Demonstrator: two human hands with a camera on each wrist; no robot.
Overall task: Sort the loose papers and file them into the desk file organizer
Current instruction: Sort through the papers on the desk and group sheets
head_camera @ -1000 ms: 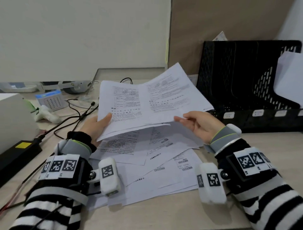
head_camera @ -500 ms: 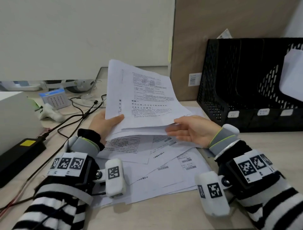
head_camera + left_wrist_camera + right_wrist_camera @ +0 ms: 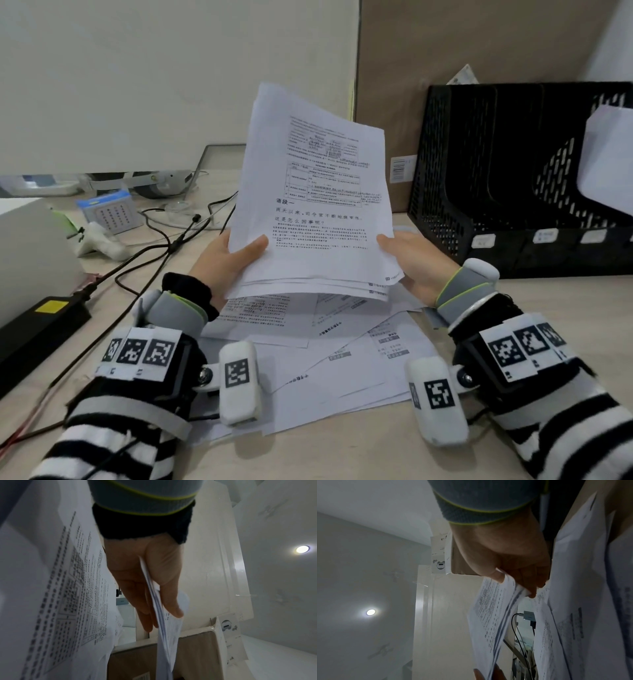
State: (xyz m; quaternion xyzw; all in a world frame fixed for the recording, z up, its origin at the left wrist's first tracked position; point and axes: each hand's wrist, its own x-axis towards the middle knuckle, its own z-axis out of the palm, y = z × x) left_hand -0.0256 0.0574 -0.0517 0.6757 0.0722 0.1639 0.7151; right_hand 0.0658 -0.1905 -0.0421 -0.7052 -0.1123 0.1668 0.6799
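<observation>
Sheets, a light, floppy sheaf held upright above the desk's near edge, are pinched at both lower side edges by left hand and right hand, likely needing that two-sided hold.

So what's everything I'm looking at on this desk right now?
held sheaf of papers: several sheets, white with black print, raised upright over the desk between both hands
loose papers: a spread pile, white, flat on the desk under the sheaf
file organizer: one, black mesh, several slots, at the right rear; a white sheet stands in a far right slot
cardboard box: one, brown, behind the organizer
power brick: one, black with a yellow label, at the left
cables: several, black, across the left of the desk
small calendar card: one, blue and white, left rear
desk: one, light wood
left hand: grips the sheaf's lower left edge
right hand: grips its lower right edge
</observation>
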